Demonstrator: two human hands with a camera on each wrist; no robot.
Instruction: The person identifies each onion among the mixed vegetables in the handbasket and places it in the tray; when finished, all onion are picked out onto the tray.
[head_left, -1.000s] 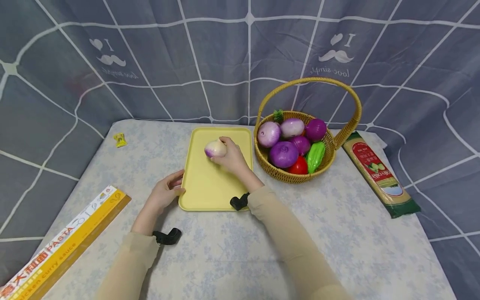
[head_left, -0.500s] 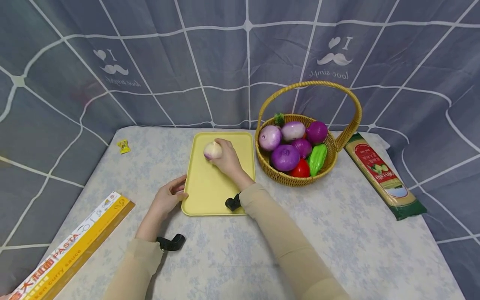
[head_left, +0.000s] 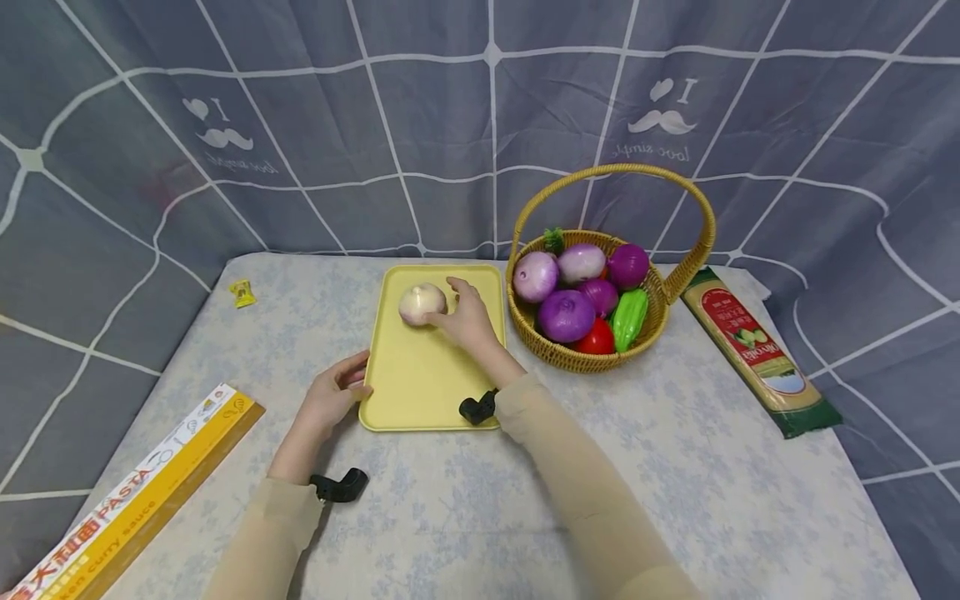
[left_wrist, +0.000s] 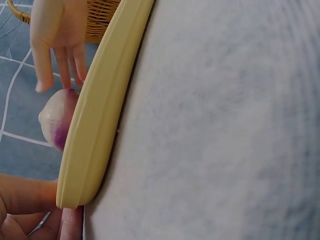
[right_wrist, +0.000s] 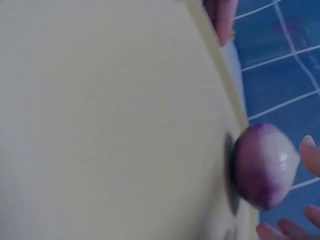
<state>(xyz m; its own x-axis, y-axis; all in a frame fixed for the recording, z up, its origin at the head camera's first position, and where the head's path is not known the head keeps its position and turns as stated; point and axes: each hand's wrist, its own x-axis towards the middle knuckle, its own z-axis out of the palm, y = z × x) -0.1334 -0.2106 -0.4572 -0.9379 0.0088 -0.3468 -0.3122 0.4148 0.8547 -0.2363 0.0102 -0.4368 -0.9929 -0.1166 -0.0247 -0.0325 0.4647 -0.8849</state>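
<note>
An onion [head_left: 422,304], white with purple patches, sits on the upper part of a yellow rectangular tray [head_left: 431,392]. Close on its right is my right hand [head_left: 469,321], fingers spread apart and thumb by the onion's lower side. The right wrist view shows a gap between those fingers and the onion [right_wrist: 265,167]. At the tray's left edge my left hand [head_left: 335,392] holds the rim with thumb and fingers; its fingertips are partly hidden. From the left wrist, the tray [left_wrist: 95,110] appears edge-on, its near corner against the fingers.
A wicker basket [head_left: 555,354] with a tall handle stands right of the tray, filled with purple onions, a tomato [head_left: 596,337] and a green pepper [head_left: 628,319]. Farther right lies a pasta packet [head_left: 757,346]. A long pasta box [head_left: 142,492] and a small yellow sweet [head_left: 242,292] lie left.
My right hand has let go of the onion and drawn slightly right, its fingers spreading. The onion now rests on the tray with its pale top up. The left hand stays at the tray edge.
</note>
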